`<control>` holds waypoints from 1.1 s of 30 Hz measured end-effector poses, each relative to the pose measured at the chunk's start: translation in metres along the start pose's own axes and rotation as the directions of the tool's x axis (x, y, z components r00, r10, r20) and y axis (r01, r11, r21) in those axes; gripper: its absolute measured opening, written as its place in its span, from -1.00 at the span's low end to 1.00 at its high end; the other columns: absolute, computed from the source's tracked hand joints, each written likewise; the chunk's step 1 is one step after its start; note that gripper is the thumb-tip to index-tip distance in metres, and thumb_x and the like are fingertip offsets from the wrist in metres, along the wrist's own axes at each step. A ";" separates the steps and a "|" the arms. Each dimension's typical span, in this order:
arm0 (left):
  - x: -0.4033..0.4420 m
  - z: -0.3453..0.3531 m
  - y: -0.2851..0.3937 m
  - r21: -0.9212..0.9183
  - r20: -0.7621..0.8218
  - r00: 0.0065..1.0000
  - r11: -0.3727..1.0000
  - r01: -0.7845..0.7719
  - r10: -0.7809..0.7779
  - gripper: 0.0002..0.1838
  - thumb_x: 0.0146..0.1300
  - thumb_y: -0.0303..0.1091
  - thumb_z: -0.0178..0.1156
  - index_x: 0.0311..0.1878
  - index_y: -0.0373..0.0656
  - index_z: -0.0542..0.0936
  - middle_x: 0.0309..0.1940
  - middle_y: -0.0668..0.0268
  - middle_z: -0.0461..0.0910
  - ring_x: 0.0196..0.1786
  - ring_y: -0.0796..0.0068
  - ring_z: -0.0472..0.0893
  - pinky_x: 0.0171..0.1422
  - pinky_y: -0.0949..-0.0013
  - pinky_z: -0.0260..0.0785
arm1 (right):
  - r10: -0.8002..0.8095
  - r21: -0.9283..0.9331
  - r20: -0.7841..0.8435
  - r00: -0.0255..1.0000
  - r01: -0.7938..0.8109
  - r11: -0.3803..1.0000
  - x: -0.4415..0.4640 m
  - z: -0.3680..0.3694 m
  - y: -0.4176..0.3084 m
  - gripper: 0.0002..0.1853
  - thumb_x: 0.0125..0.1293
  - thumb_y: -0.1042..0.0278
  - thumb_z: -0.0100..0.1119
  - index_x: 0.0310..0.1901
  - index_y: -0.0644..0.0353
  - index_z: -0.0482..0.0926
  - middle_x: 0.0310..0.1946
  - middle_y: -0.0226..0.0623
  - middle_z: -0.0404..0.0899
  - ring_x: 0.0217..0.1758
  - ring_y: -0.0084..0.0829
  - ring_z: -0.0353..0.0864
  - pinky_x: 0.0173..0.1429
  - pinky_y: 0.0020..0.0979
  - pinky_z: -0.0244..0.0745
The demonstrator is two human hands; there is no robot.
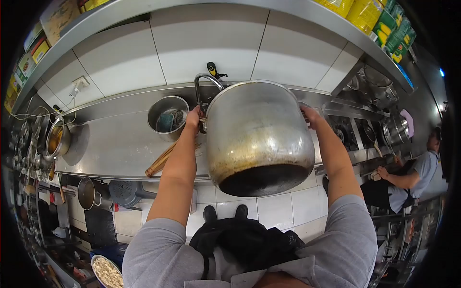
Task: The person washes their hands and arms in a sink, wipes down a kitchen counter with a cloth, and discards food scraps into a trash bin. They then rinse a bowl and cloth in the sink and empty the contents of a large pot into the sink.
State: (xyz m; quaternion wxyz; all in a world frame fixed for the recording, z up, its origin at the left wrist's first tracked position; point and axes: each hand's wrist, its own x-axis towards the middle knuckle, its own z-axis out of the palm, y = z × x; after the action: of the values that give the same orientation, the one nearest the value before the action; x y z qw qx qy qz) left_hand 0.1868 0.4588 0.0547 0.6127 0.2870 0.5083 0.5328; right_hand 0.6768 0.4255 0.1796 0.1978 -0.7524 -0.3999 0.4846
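Observation:
A large metal pot (259,129) is tilted over the sink area, its blackened base facing me. My left hand (193,118) is closed on the handle at its left side, and my right hand (312,117) grips the right side, its fingers partly hidden. Behind the pot's left edge a curved faucet (198,84) rises. Left of it stands a metal bowl (154,113) with a green scouring pad (165,122) and a steel scrubber inside. A bundle of thin wooden sticks (161,162) lies on the counter, partly behind my left forearm.
The steel counter (110,144) runs along the tiled wall. Another pot (57,139) stands far left. Stove burners (340,134) are on the right, with a co-worker (408,177) beyond. An overhead shelf (216,4) holds packages. A pot (88,193) sits below the counter.

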 end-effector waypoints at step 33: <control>-0.141 0.065 0.046 0.039 -0.292 0.937 0.981 -0.191 0.193 -0.30 0.13 -0.06 0.08 0.15 -0.56 0.42 0.10 -0.06 0.49 0.03 0.13 0.54 0.07 0.10 0.38 | -0.172 0.390 -0.193 0.966 0.236 0.890 -0.110 -0.036 0.077 -0.74 0.30 0.17 0.09 -0.44 0.15 0.53 -0.55 -0.32 0.47 -0.61 -0.46 0.39 -0.54 -0.31 0.25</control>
State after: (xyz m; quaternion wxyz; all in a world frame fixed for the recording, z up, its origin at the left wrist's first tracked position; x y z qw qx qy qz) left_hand 0.2423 0.3497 0.1609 0.4739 0.2557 0.5659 0.6243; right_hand 0.7169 0.2949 0.2057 0.4312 -0.6827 -0.3500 0.4749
